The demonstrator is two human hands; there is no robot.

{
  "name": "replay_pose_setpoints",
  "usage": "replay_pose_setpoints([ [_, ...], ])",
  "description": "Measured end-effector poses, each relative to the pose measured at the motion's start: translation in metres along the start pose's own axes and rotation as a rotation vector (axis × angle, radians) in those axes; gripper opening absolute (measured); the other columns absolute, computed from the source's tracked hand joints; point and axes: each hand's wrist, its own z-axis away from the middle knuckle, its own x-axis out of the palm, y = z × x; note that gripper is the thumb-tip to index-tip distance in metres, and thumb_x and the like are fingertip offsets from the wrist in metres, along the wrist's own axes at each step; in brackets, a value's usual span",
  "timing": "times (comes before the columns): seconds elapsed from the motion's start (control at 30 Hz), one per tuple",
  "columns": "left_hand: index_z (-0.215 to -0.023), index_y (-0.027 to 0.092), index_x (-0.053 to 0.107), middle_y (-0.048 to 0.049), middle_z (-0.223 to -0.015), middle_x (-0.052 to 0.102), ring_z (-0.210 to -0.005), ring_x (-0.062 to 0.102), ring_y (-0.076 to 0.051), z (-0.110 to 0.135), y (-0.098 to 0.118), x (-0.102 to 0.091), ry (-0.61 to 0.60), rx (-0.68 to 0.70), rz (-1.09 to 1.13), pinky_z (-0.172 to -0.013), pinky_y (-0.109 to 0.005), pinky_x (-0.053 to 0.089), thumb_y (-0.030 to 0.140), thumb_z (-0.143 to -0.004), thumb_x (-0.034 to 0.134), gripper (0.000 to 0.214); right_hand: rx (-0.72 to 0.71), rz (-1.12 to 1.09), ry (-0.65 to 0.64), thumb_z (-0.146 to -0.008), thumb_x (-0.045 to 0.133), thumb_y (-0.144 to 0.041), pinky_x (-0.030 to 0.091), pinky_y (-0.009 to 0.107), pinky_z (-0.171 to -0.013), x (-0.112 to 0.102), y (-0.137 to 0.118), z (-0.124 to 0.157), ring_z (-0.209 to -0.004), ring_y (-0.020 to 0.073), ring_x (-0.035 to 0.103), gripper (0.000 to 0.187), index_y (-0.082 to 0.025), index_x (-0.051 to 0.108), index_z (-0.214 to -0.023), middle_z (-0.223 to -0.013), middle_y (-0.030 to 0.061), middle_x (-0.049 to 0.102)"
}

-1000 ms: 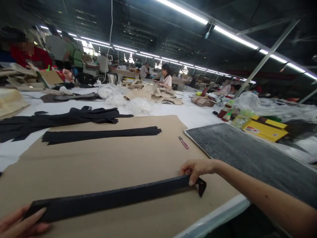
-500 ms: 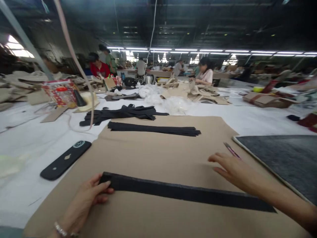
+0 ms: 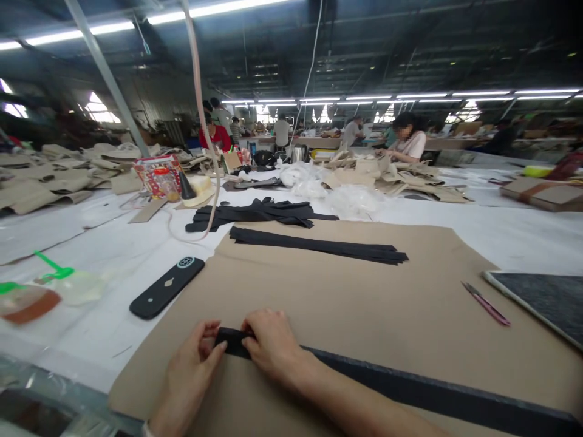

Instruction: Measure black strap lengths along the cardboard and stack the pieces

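Observation:
A long black fabric strip [image 3: 437, 387] lies slantwise over the tan sheet [image 3: 355, 303], a narrow lighter band along its upper edge. My left hand [image 3: 200, 358] pinches the strip's left end between thumb and fingers. Just to the right, my right hand [image 3: 271, 343] is closed on the same strip, thumb and fingertips at its edge. My right forearm covers part of the strip. Farther up the sheet rests a stack of black strips [image 3: 319, 244], with a looser heap of black strips [image 3: 255, 212] behind it.
Pink-handled thread snips [image 3: 486, 303] lie right, near a dark grey felt piece [image 3: 542, 300]. A black phone [image 3: 167, 287] is at left, beside green-capped bottles [image 3: 68, 282]. A hanging hose [image 3: 200, 103] reaches the table. Tan offcuts [image 3: 410, 179] and a person [image 3: 407, 142] are beyond.
My right hand has moved left, from open above the sheet to gripping the strip beside my left hand. My left hand keeps its hold. The view has turned left.

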Motion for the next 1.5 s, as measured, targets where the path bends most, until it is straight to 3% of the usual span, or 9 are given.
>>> replay_pose_setpoints([
  [0.03, -0.107, 0.021, 0.058, -0.0073, -0.103, 0.064, -0.088, 0.062, -0.025, 0.000, -0.006, -0.002, 0.061, 0.084, -0.063, -0.068, -0.037, 0.054, 0.041, -0.070, 0.065, 0.042, -0.005, 0.005, 0.015, -0.080, 0.055, -0.018, 0.032, 0.038, -0.086, 0.003, 0.001, 0.000, -0.095, 0.0203, 0.054, 0.012, -0.022, 0.062, -0.089, -0.093, 0.0016, 0.065],
  [0.1, -0.112, 0.025, 0.059, -0.0060, -0.113, 0.062, -0.103, 0.059, -0.025, 0.001, -0.021, -0.006, 0.113, 0.389, -0.267, -0.088, -0.040, 0.050, 0.034, -0.078, 0.059, 0.035, -0.027, 0.015, 0.046, -0.080, 0.055, -0.018, 0.032, 0.037, -0.085, 0.006, 0.001, 0.000, -0.095, 0.0195, 0.052, 0.012, -0.022, 0.061, -0.090, -0.094, 0.0014, 0.064],
  [0.2, -0.120, 0.027, 0.058, -0.0032, -0.115, 0.065, -0.107, 0.059, -0.019, 0.003, -0.040, -0.007, 0.044, 0.935, -0.654, -0.093, -0.031, 0.049, 0.019, -0.087, 0.046, 0.036, -0.051, 0.028, 0.053, -0.081, 0.056, -0.018, 0.032, 0.035, -0.085, 0.008, 0.001, -0.001, -0.096, 0.0189, 0.050, 0.012, -0.022, 0.060, -0.091, -0.096, 0.0015, 0.062],
  [0.27, -0.124, 0.025, 0.054, -0.0030, -0.116, 0.065, -0.107, 0.059, -0.017, 0.003, -0.045, -0.007, 0.011, 1.067, -0.800, -0.093, -0.028, 0.050, 0.016, -0.087, 0.045, 0.039, -0.061, 0.031, 0.037, -0.082, 0.055, -0.018, 0.033, 0.034, -0.085, 0.009, 0.001, -0.003, -0.097, 0.0187, 0.050, 0.011, -0.022, 0.060, -0.092, -0.097, 0.0017, 0.061],
  [0.43, -0.126, 0.018, 0.053, -0.0069, -0.120, 0.063, -0.111, 0.057, -0.018, 0.002, -0.044, -0.011, 0.036, 1.055, -0.858, -0.094, -0.028, 0.050, 0.023, -0.089, 0.049, 0.037, -0.102, 0.024, 0.022, -0.084, 0.053, -0.016, 0.035, 0.032, -0.087, 0.008, 0.000, -0.007, -0.097, 0.0177, 0.049, 0.013, -0.021, 0.060, -0.094, -0.098, 0.0025, 0.060],
  [0.83, -0.127, 0.021, 0.052, -0.0054, -0.125, 0.061, -0.115, 0.056, -0.019, -0.002, -0.045, -0.022, 0.028, 1.033, -0.843, -0.098, -0.030, 0.048, 0.029, -0.089, 0.050, 0.039, -0.253, -0.010, 0.051, -0.086, 0.044, -0.010, 0.041, 0.027, -0.086, 0.011, 0.007, -0.004, -0.096, 0.0164, 0.051, 0.025, -0.019, 0.063, -0.100, -0.098, 0.0051, 0.058],
  [1.03, -0.125, 0.022, 0.053, -0.0052, -0.126, 0.060, -0.116, 0.056, -0.019, -0.002, -0.045, -0.020, 0.031, 1.010, -0.817, -0.097, -0.029, 0.048, 0.031, -0.089, 0.050, 0.038, -0.333, 0.095, 0.043, -0.083, 0.047, -0.005, 0.041, 0.026, -0.085, 0.010, 0.008, 0.001, -0.095, 0.0168, 0.048, 0.028, -0.018, 0.061, -0.103, -0.099, 0.0059, 0.055],
  [1.33, -0.128, 0.026, 0.053, -0.0025, -0.126, 0.060, -0.115, 0.056, -0.018, -0.003, -0.041, -0.027, 0.009, 0.999, -0.863, -0.097, -0.031, 0.049, 0.030, -0.089, 0.050, 0.039, -0.431, 0.319, 0.087, -0.092, 0.048, -0.014, 0.040, 0.030, -0.081, 0.013, 0.004, 0.007, -0.088, 0.0184, 0.046, 0.012, -0.016, 0.056, -0.100, -0.097, 0.0057, 0.054],
  [1.5, -0.131, 0.029, 0.050, -0.0023, -0.128, 0.059, -0.116, 0.055, -0.018, -0.003, -0.044, -0.028, 0.007, 0.962, -0.879, -0.097, -0.032, 0.049, 0.030, -0.090, 0.048, 0.041, -0.453, 0.374, 0.093, -0.093, 0.047, -0.016, 0.039, 0.033, -0.077, 0.012, 0.003, 0.006, -0.088, 0.0196, 0.045, 0.014, -0.017, 0.054, -0.106, -0.096, 0.0051, 0.054],
])
